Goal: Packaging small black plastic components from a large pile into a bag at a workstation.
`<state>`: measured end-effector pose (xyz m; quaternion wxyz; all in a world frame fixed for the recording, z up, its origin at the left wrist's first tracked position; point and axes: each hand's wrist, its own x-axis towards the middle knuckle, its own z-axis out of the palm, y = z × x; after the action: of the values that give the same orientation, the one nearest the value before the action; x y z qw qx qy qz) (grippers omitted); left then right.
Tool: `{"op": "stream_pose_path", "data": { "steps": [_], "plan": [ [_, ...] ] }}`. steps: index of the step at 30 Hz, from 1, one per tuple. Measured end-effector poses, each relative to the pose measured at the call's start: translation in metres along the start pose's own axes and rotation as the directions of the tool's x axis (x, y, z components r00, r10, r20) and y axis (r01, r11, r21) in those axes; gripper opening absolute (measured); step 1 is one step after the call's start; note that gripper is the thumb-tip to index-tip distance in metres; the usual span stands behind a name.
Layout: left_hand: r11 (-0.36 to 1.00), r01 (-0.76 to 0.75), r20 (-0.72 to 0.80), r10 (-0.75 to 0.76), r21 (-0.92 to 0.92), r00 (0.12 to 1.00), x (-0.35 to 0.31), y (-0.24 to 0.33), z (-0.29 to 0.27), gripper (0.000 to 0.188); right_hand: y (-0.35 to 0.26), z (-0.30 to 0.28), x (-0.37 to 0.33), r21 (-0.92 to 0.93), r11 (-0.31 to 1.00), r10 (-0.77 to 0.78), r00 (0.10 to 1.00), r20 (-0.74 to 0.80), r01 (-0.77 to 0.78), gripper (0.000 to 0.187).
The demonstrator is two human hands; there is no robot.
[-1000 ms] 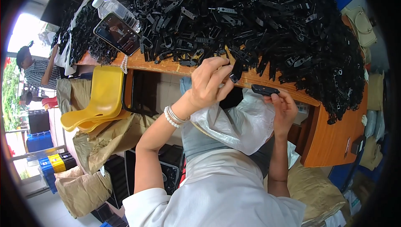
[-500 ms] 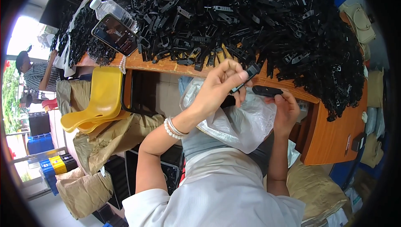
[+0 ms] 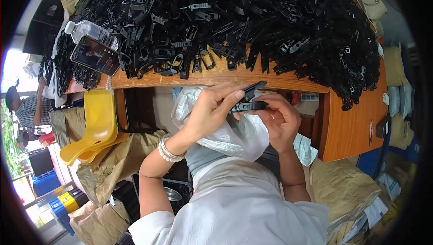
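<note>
The wooden table (image 3: 356, 132) bears a broad heap of black plastic parts (image 3: 225, 19). A white plastic bag (image 3: 243, 139) lies below the table's front edge. Above the bag, the left hand (image 3: 212, 109) pinches a tilted upper black part (image 3: 255, 89) between thumb and fingers. The right hand (image 3: 282, 118), fingers curled, grips a lower black part (image 3: 251, 106) just beneath it. Whether these two parts interlock cannot be determined.

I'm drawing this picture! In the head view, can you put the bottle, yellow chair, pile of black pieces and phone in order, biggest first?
1. Pile of black pieces
2. Yellow chair
3. Phone and bottle: too alike to rank; the phone hides part of the bottle.
</note>
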<state>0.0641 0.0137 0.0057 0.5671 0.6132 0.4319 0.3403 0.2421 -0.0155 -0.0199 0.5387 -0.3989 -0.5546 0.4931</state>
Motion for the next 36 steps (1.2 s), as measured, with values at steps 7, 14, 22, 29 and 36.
{"op": "stream_pose_path", "data": {
  "steps": [7, 14, 22, 29, 36],
  "plan": [
    [0.974, -0.097, -0.053, 0.11, 0.204, 0.993, -0.012, 0.007, 0.01, 0.038, 0.005, -0.003, -0.008, -0.031, 0.999, 0.008, 0.996, -0.088, -0.011, 0.019],
    [0.911, -0.193, 0.004, 0.205, 0.365, 0.979, -0.015, -0.008, 0.011, 0.043, -0.007, -0.012, 0.013, -0.186, 0.982, -0.023, 0.997, 0.071, 0.036, 0.029],
    [0.886, -0.302, 0.039, 0.308, 0.352, 0.951, -0.013, -0.017, 0.005, 0.034, 0.003, -0.016, 0.006, -0.338, 0.931, -0.113, 0.989, 0.094, 0.139, 0.037],
    [0.939, -0.234, 0.118, 0.21, 0.251, 0.971, -0.014, -0.013, -0.005, 0.033, 0.001, -0.018, 0.009, -0.345, 0.936, -0.004, 0.981, 0.195, 0.073, 0.033],
    [0.558, -0.27, 0.013, 0.421, 0.785, 0.907, 0.007, -0.031, -0.034, 0.029, 0.002, -0.006, 0.01, -0.349, 0.937, 0.033, 0.982, 0.186, 0.035, 0.028]
  ]
}}
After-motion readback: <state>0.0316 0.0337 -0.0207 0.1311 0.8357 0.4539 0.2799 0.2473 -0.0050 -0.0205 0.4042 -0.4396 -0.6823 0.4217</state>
